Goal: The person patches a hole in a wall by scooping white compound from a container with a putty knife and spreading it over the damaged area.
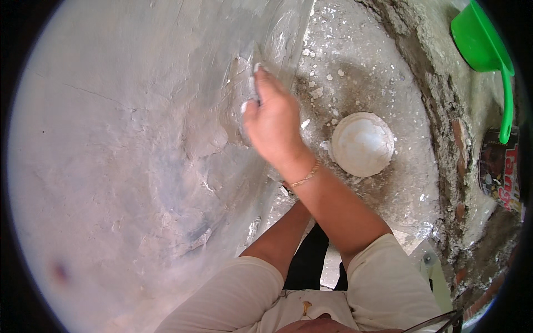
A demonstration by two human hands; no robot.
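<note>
My right hand [275, 119] reaches up and left across my body to a grey plastered wall [122, 144]. Its fingers are closed, slightly blurred, with white paste on the tips. Between thumb and fingers shows the dark edge of a thin flat scraper [257, 101], mostly hidden by the hand and lying close against the wall. Around it the plaster is rough, with peeling patches. My left forearm [283, 230] passes behind my right one, and the left hand is hidden there. Right of my right wrist sits a round bowl [363, 144], whitish inside.
The bowl stands on a rough floor [383, 66] strewn with white flakes. A broken, crumbly ledge [427, 94] curves along the right. Beyond it are a green plastic dipper [480, 41] and a dark printed container [497, 166]. A pale panel [436, 275] stands by my right sleeve.
</note>
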